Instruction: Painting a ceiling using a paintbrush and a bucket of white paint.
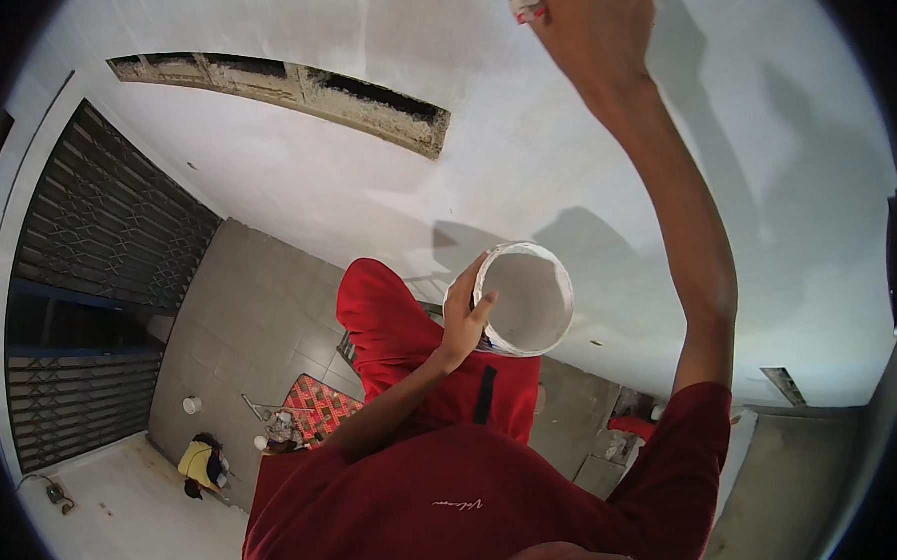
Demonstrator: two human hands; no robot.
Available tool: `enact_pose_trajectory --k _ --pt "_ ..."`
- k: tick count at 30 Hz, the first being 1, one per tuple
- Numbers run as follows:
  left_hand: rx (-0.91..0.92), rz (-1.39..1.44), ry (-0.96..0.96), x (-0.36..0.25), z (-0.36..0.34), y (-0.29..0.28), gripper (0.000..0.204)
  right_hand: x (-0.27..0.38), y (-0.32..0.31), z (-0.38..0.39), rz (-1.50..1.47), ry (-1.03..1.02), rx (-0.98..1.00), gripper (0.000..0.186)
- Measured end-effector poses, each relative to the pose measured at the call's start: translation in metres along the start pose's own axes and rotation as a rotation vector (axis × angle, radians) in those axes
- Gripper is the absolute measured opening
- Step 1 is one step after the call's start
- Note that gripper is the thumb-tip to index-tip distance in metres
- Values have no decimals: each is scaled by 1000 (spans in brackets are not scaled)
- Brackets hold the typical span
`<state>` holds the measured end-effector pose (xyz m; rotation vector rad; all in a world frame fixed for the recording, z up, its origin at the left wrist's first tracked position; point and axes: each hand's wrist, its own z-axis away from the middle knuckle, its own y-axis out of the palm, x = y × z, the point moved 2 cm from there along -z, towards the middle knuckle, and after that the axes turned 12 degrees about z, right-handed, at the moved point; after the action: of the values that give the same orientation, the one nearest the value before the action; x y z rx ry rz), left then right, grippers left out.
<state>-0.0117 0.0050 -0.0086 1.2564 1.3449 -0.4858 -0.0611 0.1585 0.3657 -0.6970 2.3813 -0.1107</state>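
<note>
My left hand point(464, 317) grips a round white bucket point(566, 297) by its side, with the thumb over the rim. Pale, whitish material coats the rim and the inside; how full it is I cannot tell. Up at the top edge, my right hand point(598, 28) is closed around a small white object with a red mark point(527, 0), held close to the white wall point(564, 165). Most of that object lies hidden in the fingers or outside the picture, so its kind does not show.
A long slot point(290, 87) with rough edges cuts into the wall. Far below, on the tiled floor point(259, 288), lie a red patterned mat point(319, 411) and a small white pot point(192, 404). A person in yellow point(202, 465) is at lower left, near a folding lattice gate point(105, 205).
</note>
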Motion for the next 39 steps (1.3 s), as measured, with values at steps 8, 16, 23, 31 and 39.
enact_pose_trajectory --k 8,16,23,31,39 --pt "11 6 1 2 1 2 52 114 96 179 -210 -230 459 12" --pt "8 103 -51 4 3 2 52 60 89 142 -528 126 602 7" --pt "-6 150 -46 5 1 4 53 -21 3 11 -95 39 277 10" --pt "5 119 -34 -3 0 8 53 22 56 136 110 -145 218 11" --pt "4 127 -42 -3 1 7 53 86 74 224 -592 -79 751 7"
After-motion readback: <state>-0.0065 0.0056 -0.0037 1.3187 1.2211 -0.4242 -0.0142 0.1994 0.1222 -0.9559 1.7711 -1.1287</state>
